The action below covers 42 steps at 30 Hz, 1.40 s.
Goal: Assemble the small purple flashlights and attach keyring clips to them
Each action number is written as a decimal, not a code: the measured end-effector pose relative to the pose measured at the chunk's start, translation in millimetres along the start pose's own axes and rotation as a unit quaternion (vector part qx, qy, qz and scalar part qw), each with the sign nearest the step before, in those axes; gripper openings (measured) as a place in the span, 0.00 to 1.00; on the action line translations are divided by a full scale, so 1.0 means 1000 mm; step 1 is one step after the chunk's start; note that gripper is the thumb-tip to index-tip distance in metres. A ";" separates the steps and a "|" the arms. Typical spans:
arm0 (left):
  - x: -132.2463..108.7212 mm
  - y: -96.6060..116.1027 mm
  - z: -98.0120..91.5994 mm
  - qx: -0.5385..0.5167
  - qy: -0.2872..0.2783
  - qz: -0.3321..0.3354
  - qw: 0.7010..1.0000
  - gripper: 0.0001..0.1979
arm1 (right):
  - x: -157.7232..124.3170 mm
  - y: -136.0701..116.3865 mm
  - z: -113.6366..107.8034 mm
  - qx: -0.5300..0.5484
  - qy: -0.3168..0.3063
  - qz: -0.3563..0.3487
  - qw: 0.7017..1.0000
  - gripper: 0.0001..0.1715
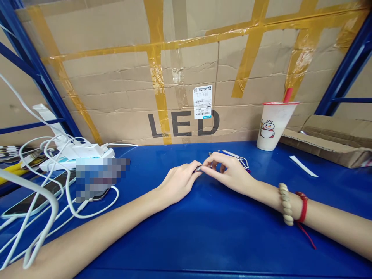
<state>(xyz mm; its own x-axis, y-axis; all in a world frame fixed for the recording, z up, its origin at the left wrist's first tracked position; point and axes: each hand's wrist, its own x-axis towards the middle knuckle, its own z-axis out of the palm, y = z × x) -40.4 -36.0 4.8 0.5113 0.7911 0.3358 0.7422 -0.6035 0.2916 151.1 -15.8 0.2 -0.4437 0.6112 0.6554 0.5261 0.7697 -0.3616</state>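
My left hand (179, 181) is closed around a small dark, shiny piece (198, 169), perhaps part of a pen; most of it is hidden inside the fingers. Its end pokes out toward my right hand (228, 170), whose thumb and index fingertip close on that end while the other fingers curl loosely. The two hands meet just above the blue table (192, 236). Behind my right hand lie a silvery pen-like stick (228, 152) and a metal carabiner clip (243, 162), both partly covered by the hand.
At left, white cables tangle around a power strip (95, 152) and a phone (37, 193). To the right stand a drink cup (269, 130) with a red straw, a white paper strip (303, 166) and an open cardboard tray (328, 147). A large taped carton (122, 93) closes off the back.
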 end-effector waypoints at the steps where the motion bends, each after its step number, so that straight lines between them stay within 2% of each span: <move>1: 0.000 0.000 0.000 0.001 0.010 -0.011 1.000 0.10 | 0.001 0.001 -0.001 -0.028 0.005 0.021 0.999 0.14; 3: 0.000 -0.001 0.001 0.000 0.023 -0.028 0.999 0.11 | 0.001 0.005 -0.003 -0.099 -0.002 0.058 0.993 0.12; 7: 0.000 0.000 0.000 0.006 0.016 -0.040 0.999 0.11 | 0.002 0.019 -0.008 -0.212 -0.066 0.108 0.969 0.14; 10: 0.000 0.001 -0.001 0.006 0.011 -0.041 0.999 0.11 | 0.002 0.029 -0.010 -0.224 -0.102 0.132 0.960 0.13; 13: 0.000 0.002 -0.001 0.004 0.010 -0.039 0.999 0.11 | 0.003 0.034 -0.010 -0.212 -0.108 0.138 0.962 0.12; 21: 0.000 0.000 0.000 -0.002 0.010 -0.023 1.000 0.11 | 0.004 0.031 -0.004 -0.118 -0.088 0.111 0.983 0.09; 25: 0.000 0.000 0.000 0.001 0.009 -0.022 1.000 0.11 | 0.003 0.033 -0.002 -0.096 -0.090 0.067 0.989 0.09; 27: 0.000 -0.001 0.001 0.002 0.009 -0.019 1.000 0.10 | 0.002 0.030 -0.002 -0.089 -0.065 0.043 0.993 0.10; 31: 0.000 -0.001 0.001 -0.012 0.010 -0.010 1.000 0.10 | 0.000 0.016 -0.003 -0.064 0.036 -0.004 0.997 0.13; 33: 0.000 0.000 0.000 -0.027 -0.001 -0.005 1.000 0.10 | -0.002 0.008 -0.003 -0.048 0.062 -0.036 0.996 0.14; 37: -0.001 0.001 -0.003 -0.057 -0.023 0.011 0.998 0.10 | -0.006 0.000 -0.001 -0.006 0.068 -0.082 0.994 0.13; 42: -0.003 0.001 -0.004 -0.106 -0.043 0.014 0.993 0.10 | -0.006 0.001 -0.001 0.045 0.051 -0.105 0.992 0.13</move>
<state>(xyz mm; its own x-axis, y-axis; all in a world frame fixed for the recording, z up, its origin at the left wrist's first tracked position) -43.1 -38.7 8.0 0.5718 0.7742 0.2713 0.6237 -0.6251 0.4693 155.0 -19.1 -3.7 -0.4586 0.4171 0.7847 0.3615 0.8942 -0.2640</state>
